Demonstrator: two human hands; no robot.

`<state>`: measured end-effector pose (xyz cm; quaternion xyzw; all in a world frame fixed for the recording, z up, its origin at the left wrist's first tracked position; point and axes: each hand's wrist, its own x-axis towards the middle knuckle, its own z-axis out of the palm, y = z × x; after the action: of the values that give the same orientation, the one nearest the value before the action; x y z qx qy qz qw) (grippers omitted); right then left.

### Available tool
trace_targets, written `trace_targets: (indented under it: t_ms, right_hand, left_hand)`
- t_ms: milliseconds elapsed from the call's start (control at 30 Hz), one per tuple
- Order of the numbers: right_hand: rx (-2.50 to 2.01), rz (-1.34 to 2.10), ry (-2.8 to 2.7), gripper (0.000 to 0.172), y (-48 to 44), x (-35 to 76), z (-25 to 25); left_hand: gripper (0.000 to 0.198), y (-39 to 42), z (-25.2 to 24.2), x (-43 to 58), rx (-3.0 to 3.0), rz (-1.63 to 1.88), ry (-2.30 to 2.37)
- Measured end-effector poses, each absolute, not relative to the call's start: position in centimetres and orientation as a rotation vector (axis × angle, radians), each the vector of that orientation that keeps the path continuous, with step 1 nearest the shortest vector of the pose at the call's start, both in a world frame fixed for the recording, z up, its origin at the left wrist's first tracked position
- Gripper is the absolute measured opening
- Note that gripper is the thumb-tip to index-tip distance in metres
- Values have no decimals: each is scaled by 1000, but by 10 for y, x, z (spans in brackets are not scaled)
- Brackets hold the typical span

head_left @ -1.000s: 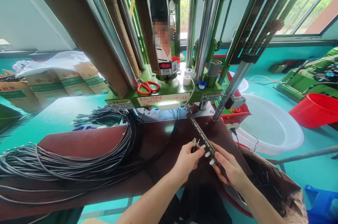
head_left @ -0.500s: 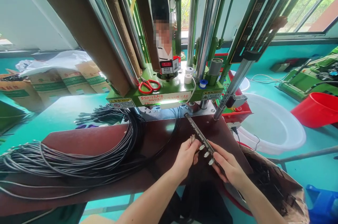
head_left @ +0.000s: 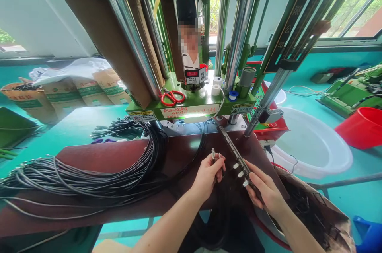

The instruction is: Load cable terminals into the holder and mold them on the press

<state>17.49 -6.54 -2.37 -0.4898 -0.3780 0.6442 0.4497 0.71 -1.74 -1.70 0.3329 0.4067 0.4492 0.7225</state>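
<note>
Our left hand (head_left: 209, 171) pinches small metal plugs (head_left: 215, 154); our right hand (head_left: 264, 189) clamps a black fixture bar (head_left: 233, 149) below the green press (head_left: 199, 100), whose labels blur unreadably.

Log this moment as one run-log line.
left hand: pinches metal plug ends | right hand: holds black jig bar, silver plugs seated in it | black cable bundle: on brown table

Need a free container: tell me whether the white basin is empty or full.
Empty: the white basin shows only its bare inside.
</note>
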Motion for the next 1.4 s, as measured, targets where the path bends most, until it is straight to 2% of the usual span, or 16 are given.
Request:
trace_targets:
  t_ms: [167,233,367,467,733,1033,1267,1400]
  right_hand:
    - [-1217,1569,-970,60,-67,176,-26]
    - [-1232,1563,-1012,60,-67,177,-26]
    - [-1249,1556,-1166,62,-67,178,-27]
    - [-1281,1515,-1179,63,-69,176,-26]
    - [-1332,1456,-1152,66,-71,172,-24]
    - [-1273,1441,-1229,61,-72,173,-27]
    - [-1289,1476,-1239,64,-72,173,-23]
    - [-1299,1428,-1251,59,-71,169,-23]
  left_hand:
    - [40,-15,-17,2,772,944,922]
    - [43,-14,-14,0,870,827,963]
    - [31,-14,-6,-4,1042,554,996]
    - [22,-16,-2,-3,1065,612,1003]
    - [34,-19,-4,-4,973,528,949]
    - [37,-15,-8,-8,784,420,782]
    - [19,-32,0,-2,1269,547,911]
    - [22,-35,5,-5,1547,514,1102]
